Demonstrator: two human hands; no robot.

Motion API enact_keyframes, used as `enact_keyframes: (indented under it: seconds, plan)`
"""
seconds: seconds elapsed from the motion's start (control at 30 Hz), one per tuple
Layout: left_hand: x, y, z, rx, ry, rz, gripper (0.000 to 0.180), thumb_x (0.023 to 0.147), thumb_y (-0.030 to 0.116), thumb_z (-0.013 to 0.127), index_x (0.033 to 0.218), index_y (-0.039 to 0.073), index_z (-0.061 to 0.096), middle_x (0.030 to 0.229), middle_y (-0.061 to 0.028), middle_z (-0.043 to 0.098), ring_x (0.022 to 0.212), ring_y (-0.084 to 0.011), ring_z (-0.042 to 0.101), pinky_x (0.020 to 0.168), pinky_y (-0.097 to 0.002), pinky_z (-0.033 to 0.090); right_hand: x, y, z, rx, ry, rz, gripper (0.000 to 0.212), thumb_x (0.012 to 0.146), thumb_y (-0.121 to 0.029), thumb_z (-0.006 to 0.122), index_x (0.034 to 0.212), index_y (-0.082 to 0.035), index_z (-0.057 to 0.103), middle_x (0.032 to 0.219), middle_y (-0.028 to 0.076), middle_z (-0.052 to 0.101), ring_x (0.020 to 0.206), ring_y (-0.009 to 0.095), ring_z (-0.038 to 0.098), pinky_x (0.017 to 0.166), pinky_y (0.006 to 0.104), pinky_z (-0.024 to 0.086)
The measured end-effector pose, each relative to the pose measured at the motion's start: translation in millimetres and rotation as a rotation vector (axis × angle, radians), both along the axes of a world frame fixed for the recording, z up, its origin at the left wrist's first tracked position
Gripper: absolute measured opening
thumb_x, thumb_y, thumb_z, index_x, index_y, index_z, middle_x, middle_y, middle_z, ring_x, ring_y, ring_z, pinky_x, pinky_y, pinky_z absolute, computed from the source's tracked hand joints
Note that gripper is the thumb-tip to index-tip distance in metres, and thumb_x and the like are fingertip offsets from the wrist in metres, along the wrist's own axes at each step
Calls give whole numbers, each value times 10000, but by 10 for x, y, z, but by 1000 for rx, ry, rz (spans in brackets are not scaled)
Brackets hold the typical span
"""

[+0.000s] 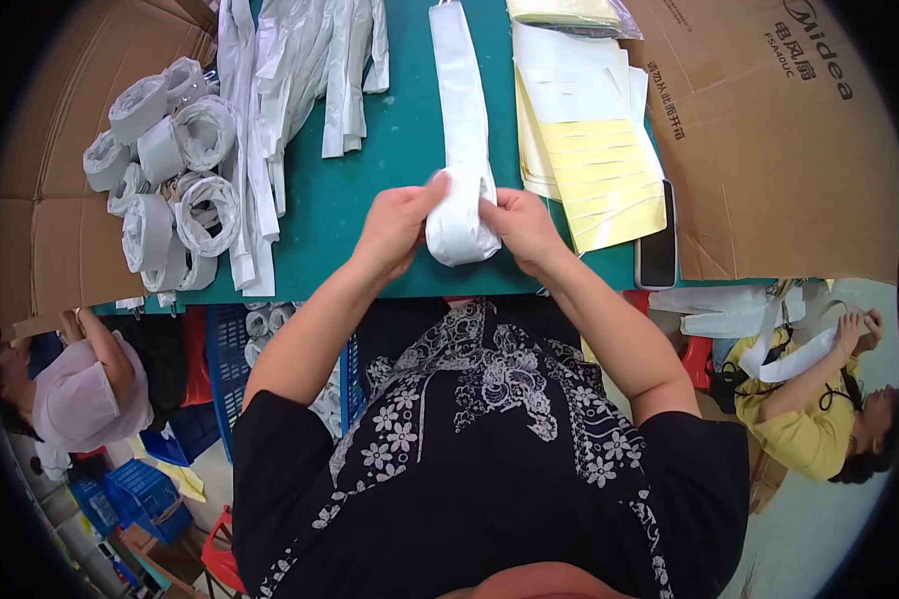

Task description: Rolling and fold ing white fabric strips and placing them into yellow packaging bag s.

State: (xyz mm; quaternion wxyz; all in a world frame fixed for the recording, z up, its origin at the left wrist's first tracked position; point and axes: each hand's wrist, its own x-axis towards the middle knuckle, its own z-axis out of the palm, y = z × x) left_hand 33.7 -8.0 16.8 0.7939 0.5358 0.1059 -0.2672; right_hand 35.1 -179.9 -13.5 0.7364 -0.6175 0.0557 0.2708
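A long white-wrapped strap (459,110) runs away from me over the green table, with a bit of metal at its far end. Its near end is curled into a loose roll between my two hands. My left hand (398,228) is closed on the left edge of the roll, thumb on top. On the opposite edge my right hand (527,230) pinches the wrapping, its thumb and fingers at the roll's opening. Several finished-looking white coils (206,132) are piled at the left. Beside them lie several flat white straps (295,70).
Yellow and white paper sheets (599,180) lie at the right, with a phone (655,245) by their near corner. Cardboard (769,150) flanks the green table (395,130) on both sides. Blue baskets (225,369) stand below. Two people sit nearby, one handling a white strip (804,354).
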Motion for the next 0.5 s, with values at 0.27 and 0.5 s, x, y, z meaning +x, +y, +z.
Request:
enact_keyframes:
  seconds: [0.27, 0.5]
  plan:
    - [-293, 76, -275, 888, -1353, 85, 410, 638, 263, 760, 947, 18, 646, 1045, -90, 559, 977, -278, 474, 840, -382, 386, -216, 141, -33, 372, 418, -204, 306, 927, -260, 448, 1067, -20, 574, 995, 80, 622, 845, 167, 613, 662, 309, 511]
    - [-409, 37, -76, 557, -1285, -134, 222, 680, 130, 718, 856, 9, 660, 898, -122, 640, 942, -292, 601, 919, -422, 415, -53, 37, -53, 733, 233, -82, 397, 883, -164, 532, 1245, -44, 422, 1092, 73, 577, 1009, 185, 569, 894, 334, 461]
